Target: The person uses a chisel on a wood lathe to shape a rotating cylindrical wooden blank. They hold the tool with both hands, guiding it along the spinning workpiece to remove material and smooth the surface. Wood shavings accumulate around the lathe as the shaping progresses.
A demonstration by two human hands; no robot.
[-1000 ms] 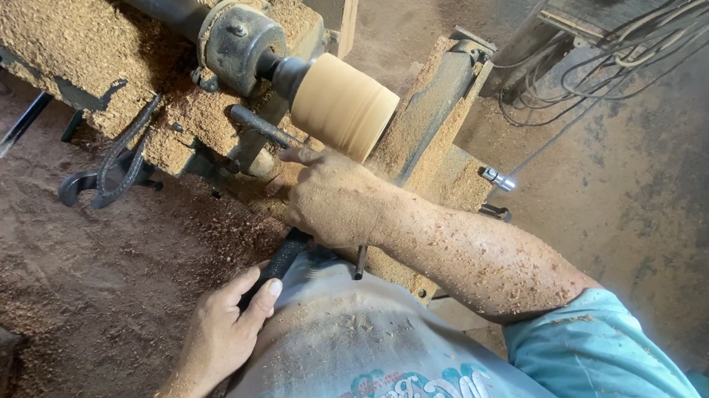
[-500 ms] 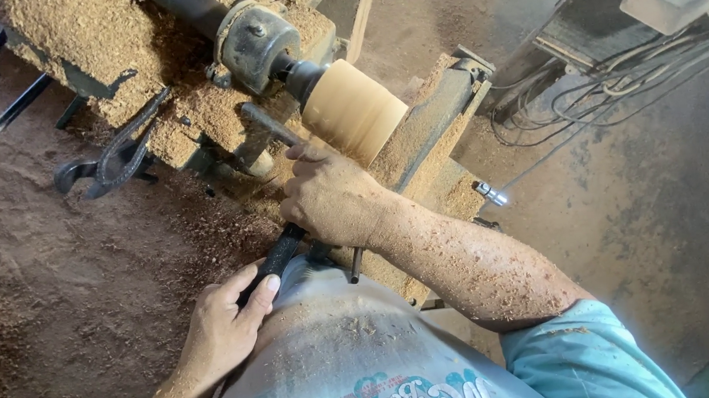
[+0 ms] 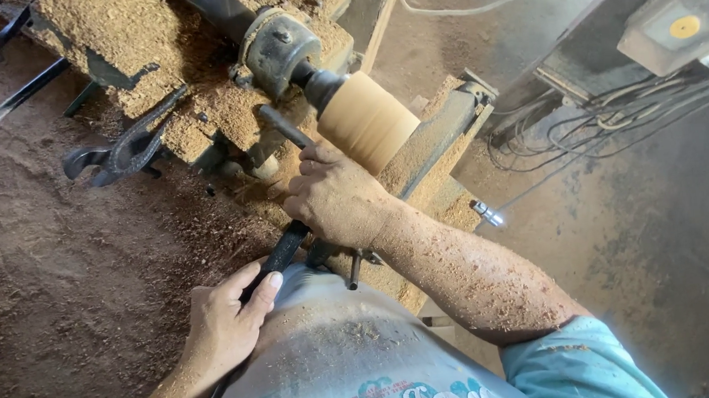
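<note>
Fingers of the right hand [image 3: 340, 202] wrap the dark shaft of the turning tool [image 3: 287, 247] up near the tool rest; left hand [image 3: 229, 326] pinches the tool's rear end against the belly, thumb on top. Wood cylinder [image 3: 366, 125] sits on the lathe spindle [image 3: 282, 50], tool tip at its near left edge, contact point hidden by the knuckles. Looks like mid-cut shaping; next pass probably needs a steady slide along the rest, rear hand anchoring. Room is tight: lathe bed [image 3: 442, 139] close on the right, sawdust-heaped bed and black tongs [image 3: 122, 150] at left. Floor beyond is open.
</note>
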